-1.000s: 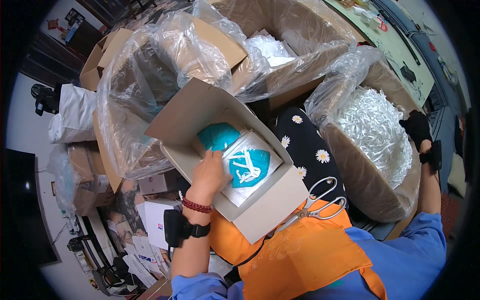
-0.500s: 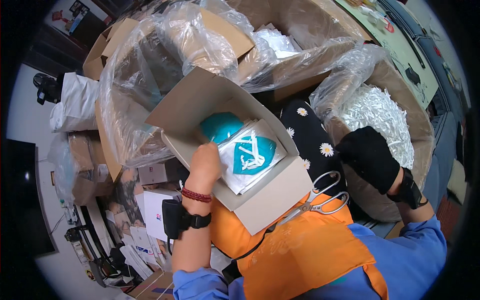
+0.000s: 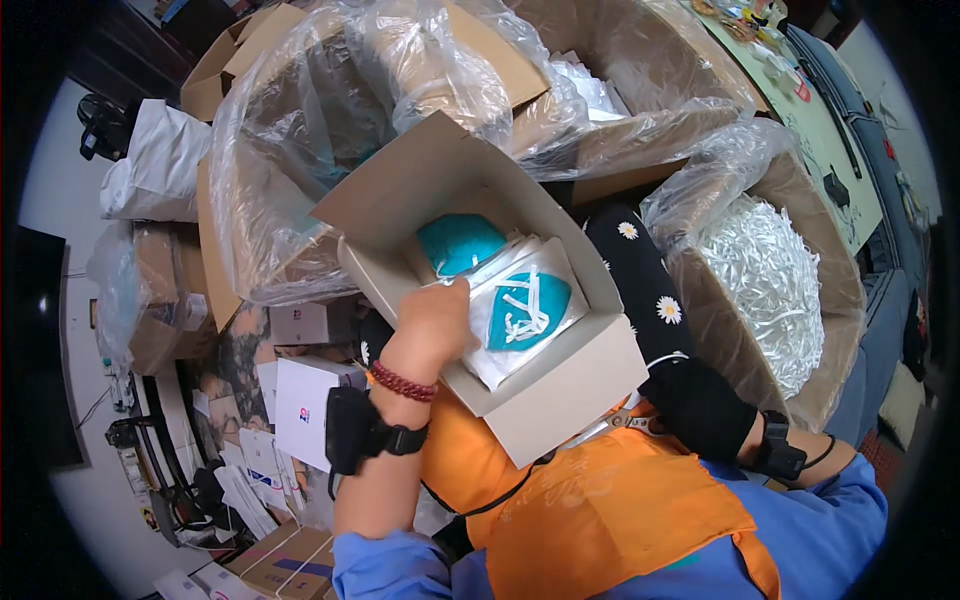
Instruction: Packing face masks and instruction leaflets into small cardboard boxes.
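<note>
1. The left hand reaches over the carton's near-left wall, wrist bent and fingers curled inward; fingertips are hidden, so whether they pinch anything cannot be told.
2. The gloved right hand bends across the lap, palm down over the scissors; how tightly it closes on the handles cannot be told.
3. Right of the left hand, inside the carton, a teal mask with white straps lies in clear film; another teal mask sits just beyond it.
4. Left of that hand, a white box bears a small coloured print.
5. Beyond the glove, shiny white strips heap inside a plastic-lined box.
</note>
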The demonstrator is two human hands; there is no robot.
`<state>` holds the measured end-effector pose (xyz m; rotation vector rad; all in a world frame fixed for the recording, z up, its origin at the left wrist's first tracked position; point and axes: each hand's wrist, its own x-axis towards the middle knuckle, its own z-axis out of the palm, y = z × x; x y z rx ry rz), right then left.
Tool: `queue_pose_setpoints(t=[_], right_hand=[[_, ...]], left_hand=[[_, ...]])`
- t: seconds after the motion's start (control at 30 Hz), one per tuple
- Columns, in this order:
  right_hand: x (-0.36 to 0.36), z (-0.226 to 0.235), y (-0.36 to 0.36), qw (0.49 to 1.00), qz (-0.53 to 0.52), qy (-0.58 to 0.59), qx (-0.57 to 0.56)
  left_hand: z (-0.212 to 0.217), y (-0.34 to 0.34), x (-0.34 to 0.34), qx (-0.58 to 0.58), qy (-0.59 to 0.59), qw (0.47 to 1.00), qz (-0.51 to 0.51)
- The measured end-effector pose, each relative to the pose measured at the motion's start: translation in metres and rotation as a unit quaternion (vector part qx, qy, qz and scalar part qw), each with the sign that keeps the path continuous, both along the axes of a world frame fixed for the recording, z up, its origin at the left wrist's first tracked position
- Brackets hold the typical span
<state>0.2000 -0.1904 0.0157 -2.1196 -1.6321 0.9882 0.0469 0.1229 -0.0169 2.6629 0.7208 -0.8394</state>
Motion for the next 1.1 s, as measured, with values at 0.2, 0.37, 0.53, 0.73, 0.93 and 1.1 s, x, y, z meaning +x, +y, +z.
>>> queue_pose_setpoints(t=[0.2,0.37,0.53,0.73,0.93,1.1], right_hand=[[0.004,0.000,-0.006,0.997,0.028,-0.032,-0.061],[0.016,0.004,-0.017,0.993,0.088,-0.053,-0.059],[0.036,0.004,-0.039,0.990,0.112,0.007,-0.088],[0.034,-0.011,-0.065,0.988,-0.019,0.145,-0.053],[0.012,-0.006,-0.037,0.755,-0.175,0.623,-0.103],[-0.005,-0.020,-0.021,0.681,-0.081,0.727,-0.045]], left_hand=[[0.028,-0.011,-0.007,-0.202,-0.291,0.881,0.313],[0.011,-0.039,-0.026,-0.444,-0.389,0.690,0.418],[0.025,-0.071,-0.039,-0.197,-0.297,0.899,0.255],[0.013,-0.064,-0.034,-0.133,-0.350,0.902,0.216],[0.034,-0.039,-0.016,-0.425,-0.310,0.703,0.478],[0.038,-0.040,-0.012,-0.454,-0.278,0.685,0.497]])
